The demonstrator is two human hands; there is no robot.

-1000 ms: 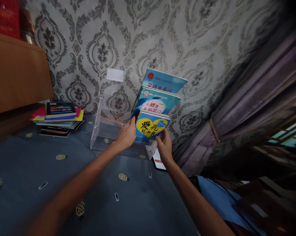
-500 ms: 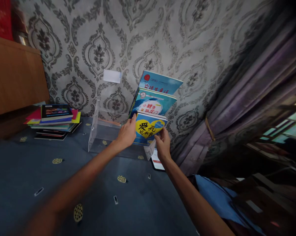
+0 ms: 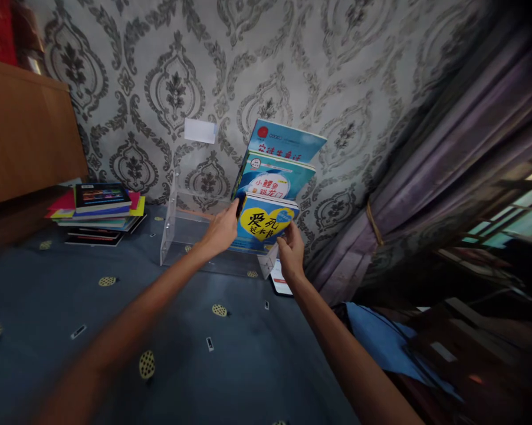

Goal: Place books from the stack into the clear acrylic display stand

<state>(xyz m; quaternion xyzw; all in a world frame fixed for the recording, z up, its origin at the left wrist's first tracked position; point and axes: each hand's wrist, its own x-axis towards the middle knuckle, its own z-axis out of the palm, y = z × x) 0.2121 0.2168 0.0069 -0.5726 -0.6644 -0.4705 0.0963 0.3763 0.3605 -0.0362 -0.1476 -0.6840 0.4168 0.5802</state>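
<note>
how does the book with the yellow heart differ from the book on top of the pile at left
The yellow-heart book stands upright in the clear tiered rack against the wall; the dark-covered book lies flat on the pile. The yellow-heart book has a blue cover and is gripped by the left hand and right hand; the dark-covered book is untouched. Both show their front covers.

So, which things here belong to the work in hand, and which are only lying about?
In hand:
left hand
right hand
yellow-heart book
clear stand

Lying about:
book pile
phone
curtain
</note>
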